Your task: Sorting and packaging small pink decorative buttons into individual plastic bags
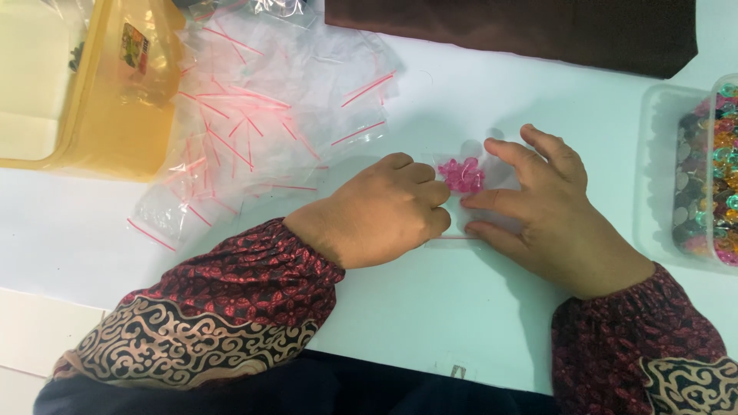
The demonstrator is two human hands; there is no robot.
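Observation:
A small clear zip bag (492, 184) with a red seal strip lies flat on the white table (430, 307). Inside it sit several pink beads (461, 175). My left hand (377, 219) is curled, its fingertips pinching the bag's left edge beside the beads. My right hand (542, 211) rests flat on the bag's right side, fingers spread, pressing it against the table. Both wrists wear red patterned sleeves.
A heap of empty clear zip bags (246, 115) with red strips lies at the upper left. A yellow translucent box (115, 92) stands at the far left. A clear tub of mixed coloured beads (711, 169) sits at the right edge. Dark brown cloth (538, 27) lies along the top.

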